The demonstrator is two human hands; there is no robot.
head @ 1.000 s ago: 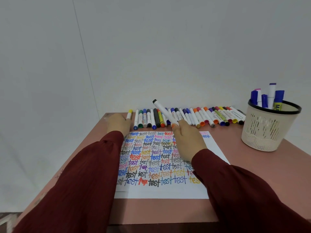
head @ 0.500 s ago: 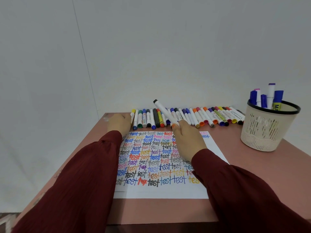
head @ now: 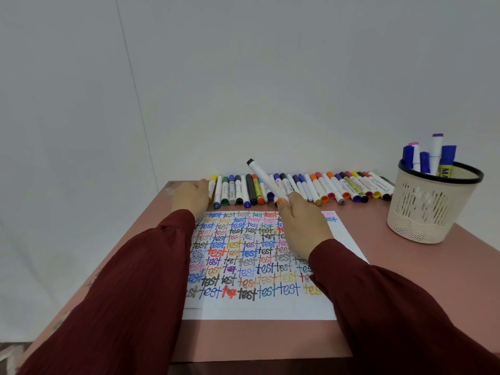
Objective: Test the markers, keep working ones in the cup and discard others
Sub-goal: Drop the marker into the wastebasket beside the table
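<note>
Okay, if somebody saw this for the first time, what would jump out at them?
The sheet at centre, crammed with the word test in many colours. Behind it a long row of markers lines the table's far edge, and the right hand holds a white marker tilted up over them.

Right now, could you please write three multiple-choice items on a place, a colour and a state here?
1. Where on the table is the cup? A) right B) left C) centre
2. The white marker in the right hand has which upper end? A) yellow B) black C) green
3. That marker is: A) lying on the table B) inside the cup C) lifted, tilted
Key: 1 A, right of the marker row; 2 B, a black end shows; 3 C, the grip holds it above the marker row.
</note>
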